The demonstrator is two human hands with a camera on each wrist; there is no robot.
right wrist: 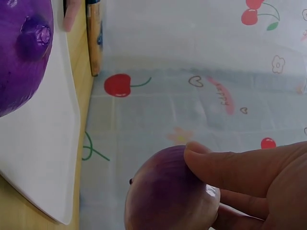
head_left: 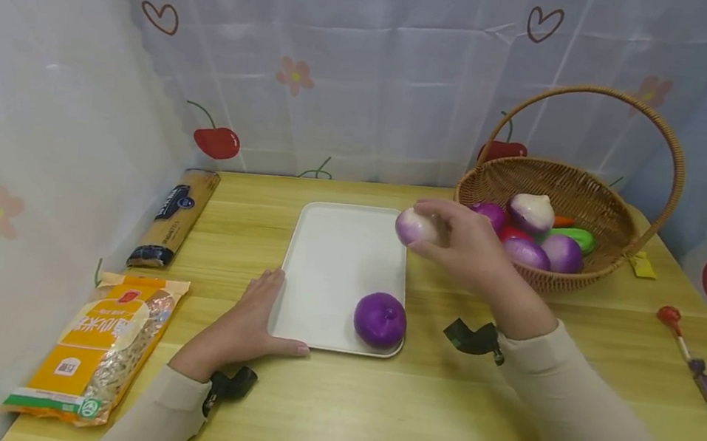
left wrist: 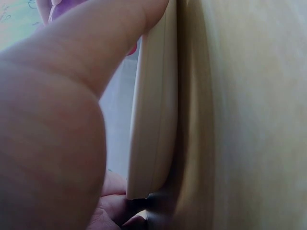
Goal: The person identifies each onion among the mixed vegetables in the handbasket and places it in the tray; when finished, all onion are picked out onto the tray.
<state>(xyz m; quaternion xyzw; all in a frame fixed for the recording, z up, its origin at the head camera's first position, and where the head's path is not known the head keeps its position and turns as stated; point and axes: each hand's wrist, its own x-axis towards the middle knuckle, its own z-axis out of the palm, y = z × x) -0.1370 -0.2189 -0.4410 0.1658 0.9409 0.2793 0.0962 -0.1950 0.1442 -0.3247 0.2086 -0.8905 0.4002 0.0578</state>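
Note:
In the head view my right hand (head_left: 460, 246) grips a white-and-purple turnip (head_left: 416, 227) above the far right edge of the white tray (head_left: 331, 262). The right wrist view shows thumb and fingers pinching the turnip (right wrist: 168, 191), its purple side facing the camera. On the tray's near right corner sits a round, glossy purple onion (head_left: 380, 321) with a short nub. My left hand (head_left: 246, 322) rests at the tray's near left corner, fingers extended along the left side and thumb straight along the near edge. In the left wrist view the tray's side wall (left wrist: 153, 110) shows beside that hand.
A wicker basket (head_left: 587, 277) with a tall handle, holding several vegetables, stands at back right. Right of it lie a yellow packet (head_left: 642, 266) and a lollipop (head_left: 672, 318). A spaghetti pack (head_left: 172, 219) and an orange grain bag (head_left: 102, 348) lie at left. Printed curtains surround the table.

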